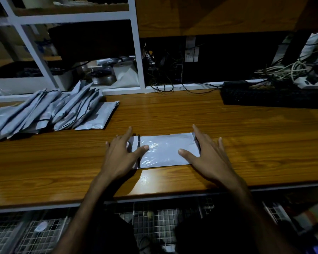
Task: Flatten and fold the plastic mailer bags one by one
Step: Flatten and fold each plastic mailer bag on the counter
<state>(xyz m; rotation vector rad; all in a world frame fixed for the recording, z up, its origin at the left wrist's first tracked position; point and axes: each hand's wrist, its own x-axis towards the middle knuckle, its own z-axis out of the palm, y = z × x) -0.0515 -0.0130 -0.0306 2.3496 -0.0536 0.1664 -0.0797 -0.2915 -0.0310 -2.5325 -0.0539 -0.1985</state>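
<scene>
A pale grey, glossy plastic mailer bag lies flat on the brown wood-grain bench, just in front of the person and set a little back from the near edge. The left hand presses down on the bag's left end, where a dark strip crosses it, and the right hand presses on its right end; both are released, fingers straight and spread, so neither has a grip on the plastic. By my reading the bag is being flattened and has yet to get its next fold. The film looks slick and so does the varnished bench, so uneven pressure from flat palms could let the bag skate sideways or turn askew, giving a crooked crease. Air caught inside may bulge toward the middle between the hands and spring any fold back open. To the far left, a fanned row of folded grey mailer bags rests well apart from the hands. A black keyboard sits at the far right.
</scene>
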